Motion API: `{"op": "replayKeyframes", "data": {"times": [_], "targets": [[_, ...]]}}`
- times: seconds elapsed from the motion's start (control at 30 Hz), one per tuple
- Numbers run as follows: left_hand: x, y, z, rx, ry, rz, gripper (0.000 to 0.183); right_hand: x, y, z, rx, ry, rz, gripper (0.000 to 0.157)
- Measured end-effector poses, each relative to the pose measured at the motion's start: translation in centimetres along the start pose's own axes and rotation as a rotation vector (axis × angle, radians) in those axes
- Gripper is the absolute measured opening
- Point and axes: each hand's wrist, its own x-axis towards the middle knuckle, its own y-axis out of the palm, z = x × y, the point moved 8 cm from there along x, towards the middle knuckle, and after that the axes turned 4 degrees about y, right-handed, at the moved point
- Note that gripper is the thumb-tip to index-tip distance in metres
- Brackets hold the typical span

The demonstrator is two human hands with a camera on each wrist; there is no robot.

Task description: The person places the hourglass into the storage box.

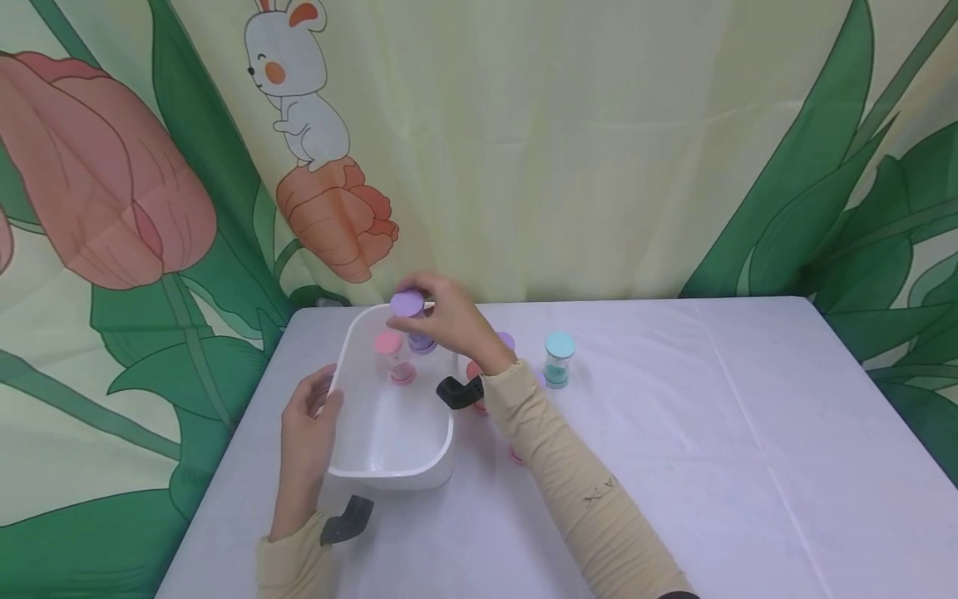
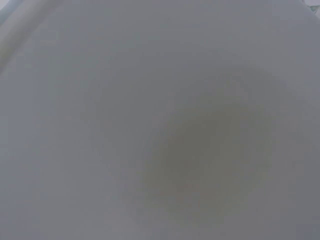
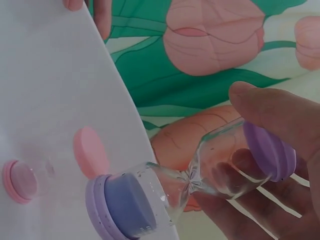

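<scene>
Purple-capped hourglass (image 3: 191,181) in the right hand (image 1: 456,320)

Bin (image 1: 385,441) on table (image 1: 659,482), hourglass (image 1: 395,359) inside, more hourglasses (image 1: 558,360) right of bin, curtain (image 1: 584,166) behind

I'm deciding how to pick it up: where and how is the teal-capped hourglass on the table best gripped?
Probably by the rim of its teal top cap, pinched at opposite edges, coming from above and the right. The teal-capped hourglass stands upright, so the round cap faces up, while a purple cap and the right sleeve lie to its left and near side.
</scene>
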Motion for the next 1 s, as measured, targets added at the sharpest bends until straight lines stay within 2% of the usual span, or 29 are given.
{"op": "replayKeyframes", "data": {"times": [0.3,0.6,1.0], "targets": [[0.0,0.0,0.0,-0.008,-0.006,0.005,0.045,0.5,0.9,-1.2,-0.090,0.052,0.031,0.040],[-0.1,0.0,-0.1,-0.010,0.002,0.008,0.045,0.9,1.6,-2.0,-0.143,0.054,0.052,0.040],[0.0,0.1,0.1,-0.011,-0.009,0.013,0.046,1.4,2.5,-2.7,-0.163,0.092,0.092,0.040]]}}
